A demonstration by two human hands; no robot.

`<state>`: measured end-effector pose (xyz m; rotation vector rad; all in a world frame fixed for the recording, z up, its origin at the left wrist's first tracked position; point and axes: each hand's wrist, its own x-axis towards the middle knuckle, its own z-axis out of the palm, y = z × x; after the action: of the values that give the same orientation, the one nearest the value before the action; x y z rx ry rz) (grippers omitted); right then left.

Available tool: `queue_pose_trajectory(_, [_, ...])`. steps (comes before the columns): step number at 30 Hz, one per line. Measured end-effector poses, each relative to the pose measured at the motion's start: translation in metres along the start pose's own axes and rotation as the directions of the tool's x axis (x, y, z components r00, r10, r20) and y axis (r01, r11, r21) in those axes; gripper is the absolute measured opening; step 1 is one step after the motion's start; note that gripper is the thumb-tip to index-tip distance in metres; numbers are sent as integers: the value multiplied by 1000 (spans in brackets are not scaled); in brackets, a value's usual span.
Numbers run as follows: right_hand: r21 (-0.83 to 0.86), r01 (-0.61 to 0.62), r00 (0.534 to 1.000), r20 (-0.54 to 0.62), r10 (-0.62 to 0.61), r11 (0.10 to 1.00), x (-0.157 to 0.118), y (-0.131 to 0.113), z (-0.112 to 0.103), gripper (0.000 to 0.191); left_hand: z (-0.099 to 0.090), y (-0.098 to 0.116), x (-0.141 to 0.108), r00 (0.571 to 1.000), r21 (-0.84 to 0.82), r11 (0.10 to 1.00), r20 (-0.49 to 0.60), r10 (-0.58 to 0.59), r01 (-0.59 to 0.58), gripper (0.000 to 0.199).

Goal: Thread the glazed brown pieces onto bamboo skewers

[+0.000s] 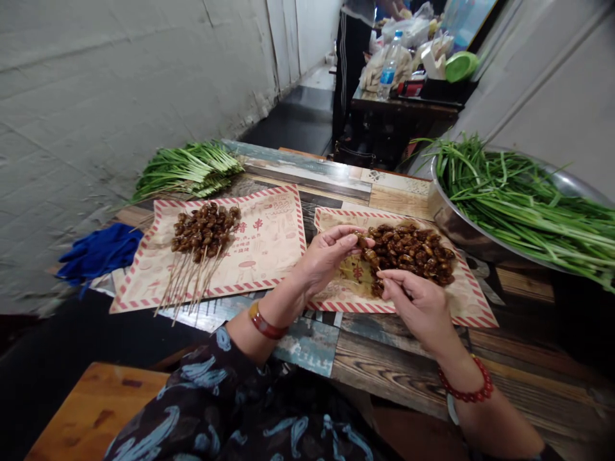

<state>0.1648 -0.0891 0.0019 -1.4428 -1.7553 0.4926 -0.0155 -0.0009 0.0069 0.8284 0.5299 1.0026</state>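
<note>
My left hand (331, 253) pinches a small brown piece (362, 242) between thumb and fingers, over the right paper sheet (473, 298). Just to its right, my right hand (416, 301) is closed, with thumb and forefinger together at a thin skewer that points toward the brown pieces by my left hand; most of the skewer is hidden. Behind both hands lies a pile of glossy brown pieces (418, 250) on that sheet. On the left paper sheet (269, 246) rests a heap of loaded skewers (204, 230), their bare sticks toward me.
Green stalks (192, 169) lie at the table's back left, blue gloves (103, 253) at its left edge. A metal bowl (471, 234) of long greens stands at right. Beyond, a person (353, 57) stands beside another table (408, 105) holding a bottle (388, 67) and bags.
</note>
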Motion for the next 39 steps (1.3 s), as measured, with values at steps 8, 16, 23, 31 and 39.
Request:
queue_pose_trajectory(8, [-33,-10,1000,20,10,999,-1,3,-2,20,-1,6,-2,994,-1,996,-67,87,-87,22])
queue_pose_trajectory(16, [-27,-29,1000,0,29,999,-4,0,5,19,1,3,-2,993,-24,997,-92,70,-72,20])
queue_pose_trajectory(23, [-11,-44,999,-6,44,999,-4,2,9,20,1,2,-1,994,-40,998,-92,51,-55,19])
queue_pose_trajectory(31, [-50,-14,1000,-17,13,999,-3,-5,11,23,2,7,0,994,-82,996,-106,12,-21,23])
queue_pose_trajectory(39, [-60,-18,999,-31,16,998,-4,-5,15,22,2,6,1,993,-115,993,-117,10,-24,22])
